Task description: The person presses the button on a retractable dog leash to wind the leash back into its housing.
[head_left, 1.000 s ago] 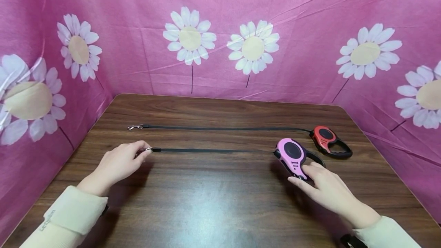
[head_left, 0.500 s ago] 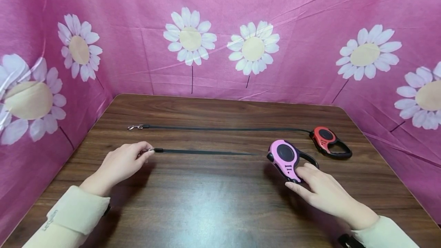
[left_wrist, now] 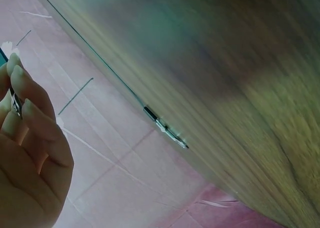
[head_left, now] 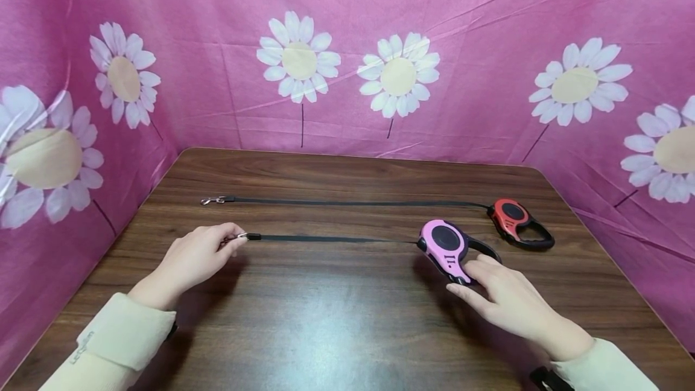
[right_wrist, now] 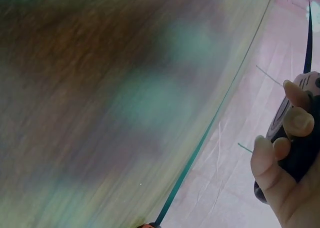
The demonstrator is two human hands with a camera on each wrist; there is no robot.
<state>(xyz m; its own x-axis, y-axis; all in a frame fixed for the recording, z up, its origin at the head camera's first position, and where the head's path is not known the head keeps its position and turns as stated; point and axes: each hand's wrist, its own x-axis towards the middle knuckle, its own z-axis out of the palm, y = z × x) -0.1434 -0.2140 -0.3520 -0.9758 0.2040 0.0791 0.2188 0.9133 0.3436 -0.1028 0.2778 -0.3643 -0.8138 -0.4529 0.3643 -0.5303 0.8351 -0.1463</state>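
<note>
At the right of the head view my right hand grips a pink retractable dog leash by its black handle, the casing raised over the table. Its dark strap runs taut leftward to my left hand, which pinches the metal clip between thumb and fingers. The left wrist view shows those fingertips closed on the clip. In the right wrist view, curled fingers wrap the handle, which is partly hidden by them.
Behind lies a red retractable leash on the brown wooden table. Its strap stretches left to a metal clip. A pink flowered cloth hangs around the table's back and sides.
My right hand has shifted left with the pink leash, and my left hand has crept slightly right with the clip, so the exposed strap is shorter. The red leash has stayed put.
</note>
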